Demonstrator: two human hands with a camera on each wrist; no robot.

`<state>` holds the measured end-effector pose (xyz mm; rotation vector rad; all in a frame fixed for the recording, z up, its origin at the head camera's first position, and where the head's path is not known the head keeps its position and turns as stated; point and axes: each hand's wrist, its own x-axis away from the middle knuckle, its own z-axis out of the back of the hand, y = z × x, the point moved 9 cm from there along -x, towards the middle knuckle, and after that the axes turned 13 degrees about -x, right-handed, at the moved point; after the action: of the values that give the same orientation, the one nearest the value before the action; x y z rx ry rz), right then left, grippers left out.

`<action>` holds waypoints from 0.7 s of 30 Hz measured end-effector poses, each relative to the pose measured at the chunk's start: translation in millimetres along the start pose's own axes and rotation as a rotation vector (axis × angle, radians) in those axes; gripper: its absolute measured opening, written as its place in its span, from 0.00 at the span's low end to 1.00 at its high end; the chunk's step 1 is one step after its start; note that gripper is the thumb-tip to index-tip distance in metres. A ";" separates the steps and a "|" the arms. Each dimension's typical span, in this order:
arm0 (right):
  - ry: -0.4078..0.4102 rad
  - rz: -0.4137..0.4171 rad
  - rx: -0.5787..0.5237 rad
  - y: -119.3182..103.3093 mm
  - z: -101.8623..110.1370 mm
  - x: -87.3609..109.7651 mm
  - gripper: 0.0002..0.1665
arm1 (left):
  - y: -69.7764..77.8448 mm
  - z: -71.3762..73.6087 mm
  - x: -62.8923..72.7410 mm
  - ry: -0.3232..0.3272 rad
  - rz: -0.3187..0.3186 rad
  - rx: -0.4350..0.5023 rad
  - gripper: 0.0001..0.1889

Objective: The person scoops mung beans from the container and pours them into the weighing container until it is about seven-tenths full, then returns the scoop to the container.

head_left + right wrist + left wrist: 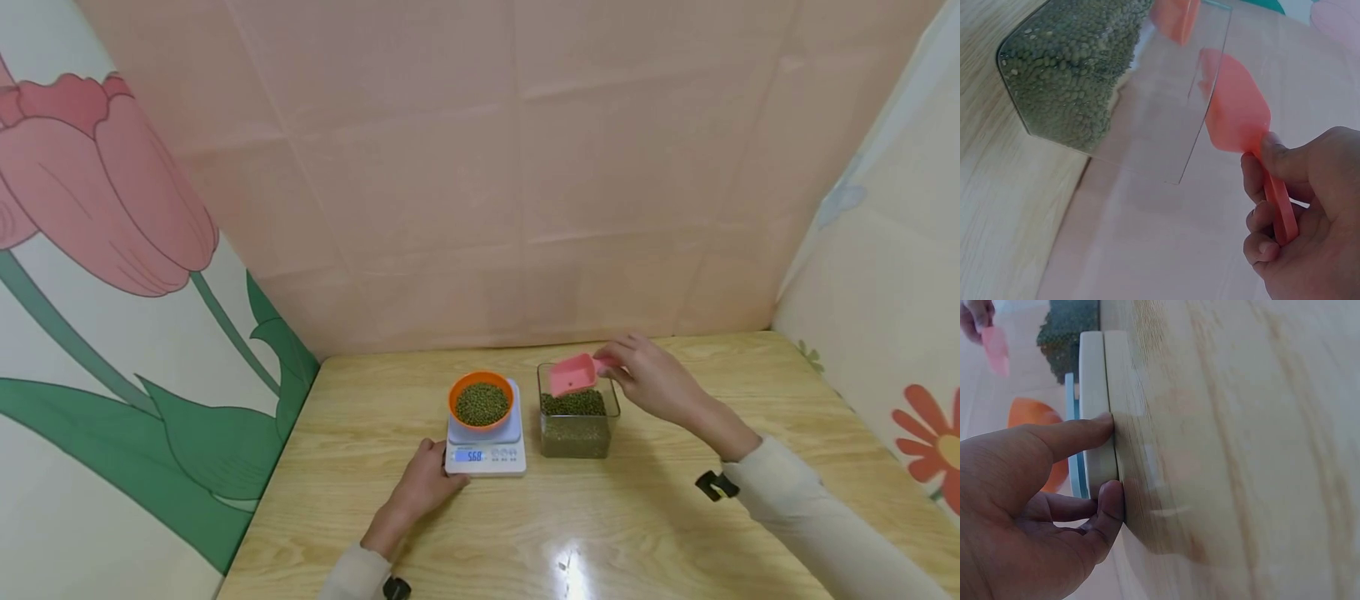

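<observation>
My right hand (656, 379) grips the handle of a pink scoop (573, 375), its bowl held over the rim of a clear container (576, 437) partly filled with green mung beans (1072, 69). A dark speck or two shows in the scoop. To the left, an orange bowl (454, 408) holding mung beans sits on a white digital kitchen scale (510, 465), whose lit display seems to read 568. My left hand (429, 483) holds the scale's front left corner. In the left wrist view, the thumb lies against one edge and the curled fingers against the adjoining side.
The scale and the container stand side by side on a wood-grain table (600, 525). Behind them rises a pink sheet (480, 183) along the table's back edge. Flower-painted panels (112, 208) flank the table on both sides.
</observation>
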<state>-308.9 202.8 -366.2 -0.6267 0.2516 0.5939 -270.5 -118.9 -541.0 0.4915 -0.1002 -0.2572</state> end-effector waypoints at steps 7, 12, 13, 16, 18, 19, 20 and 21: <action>-0.021 0.016 0.021 3.0 -3.8 5.6 0.11 | 0.0 0.1 -0.2 -0.003 0.010 0.008 0.27; -0.037 0.044 0.037 3.8 -8.5 8.6 0.10 | -0.7 -0.3 -0.3 -0.001 0.008 0.005 0.26; -0.041 0.042 0.039 4.3 -9.5 9.1 0.10 | -0.8 -0.4 -0.5 0.000 0.006 0.007 0.26; -0.062 0.030 0.040 6.0 -13.1 10.6 0.10 | -1.6 -1.0 -0.9 -0.001 0.007 0.009 0.26; -0.074 0.027 0.045 6.5 -15.2 11.6 0.09 | -2.3 -1.4 -0.8 -0.001 0.010 0.011 0.26; -0.079 0.030 0.047 6.4 -16.2 12.1 0.09 | -2.4 -1.5 -0.8 -0.001 0.010 0.012 0.27; -0.082 0.034 0.051 6.2 -17.1 12.5 0.09 | -2.6 -1.7 -0.7 -0.002 0.012 0.011 0.27; -0.085 0.039 0.054 6.0 -17.7 12.8 0.10 | -2.7 -1.9 -0.6 -0.003 0.013 0.011 0.27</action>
<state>-302.9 201.4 -388.0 -0.5444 0.2000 0.6477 -271.4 -120.1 -543.9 0.5014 -0.1075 -0.2444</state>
